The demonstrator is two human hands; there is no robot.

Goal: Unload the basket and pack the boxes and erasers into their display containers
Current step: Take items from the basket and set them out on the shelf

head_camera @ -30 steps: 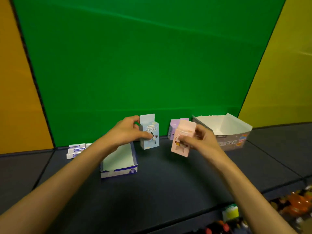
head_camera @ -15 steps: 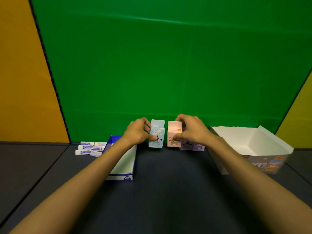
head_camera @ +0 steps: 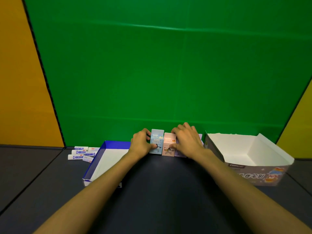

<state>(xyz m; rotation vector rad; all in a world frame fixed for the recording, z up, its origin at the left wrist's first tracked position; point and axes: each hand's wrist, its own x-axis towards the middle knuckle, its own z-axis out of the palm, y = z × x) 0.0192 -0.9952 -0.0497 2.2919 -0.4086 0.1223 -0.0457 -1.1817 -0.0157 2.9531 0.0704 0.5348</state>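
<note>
Farthest left on my dark mat (head_camera: 160, 191) I see a loose cluster of erasers (head_camera: 80, 154), white with blue print, lying flat near the foot of the green backdrop (head_camera: 168, 73). Just beside them sits the blue display tray (head_camera: 94, 164), its white floor showing; my left forearm crosses over its near right corner and hides that part of the rim.

My left hand (head_camera: 141, 144) is at the back of the mat, thumb in front and fingers curled around the far side of the light blue box (head_camera: 157, 141), pinching it. That box stands upright, and I cannot tell whether its base rests fully on the mat. Touching its right side stands the pink box (head_camera: 168, 147), upright too, with a star-shaped cutout low on its front. My right hand (head_camera: 187, 141) covers its top, thumb pressed on the front face and fingers draped over the back, so it grips the box.

Behind and to the right of that hand I make out pale purple boxes (head_camera: 179, 152), mostly hidden by my knuckles and wrist; how many, I cannot tell.

Farthest right is the large grey display carton (head_camera: 244, 173), open-topped with a white interior, printed figures on its front wall, just beside my right forearm.
</note>
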